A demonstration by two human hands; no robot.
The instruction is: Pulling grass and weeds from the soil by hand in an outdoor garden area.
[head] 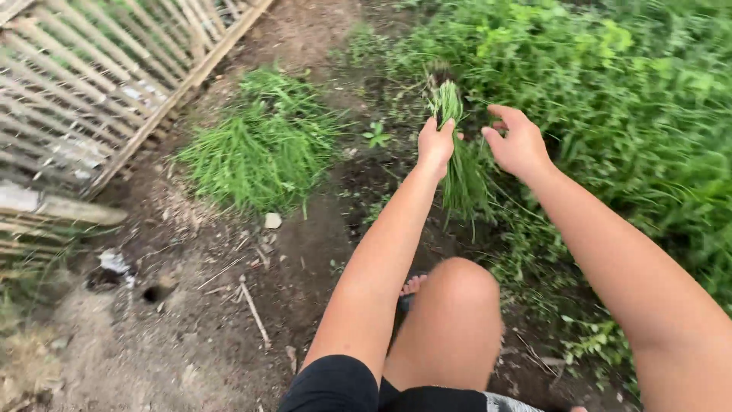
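Note:
My left hand (435, 145) grips a bunch of thin green grass-like plants (460, 172), its dark rooty end (441, 78) pointing up and away and the blades hanging down. Just to the right of the bunch my right hand (518, 141) is open with fingers apart, holding nothing. My bare knee (457, 301) is bent below the hands, and toes show beside it on the soil.
A pile of the same cut green blades (263, 149) lies on bare dark soil to the left. A slatted bamboo fence (91, 84) runs along the upper left. Dense green weeds (610, 99) fill the right side. A small hole (156, 292) and a pale stone (272, 220) mark the dirt.

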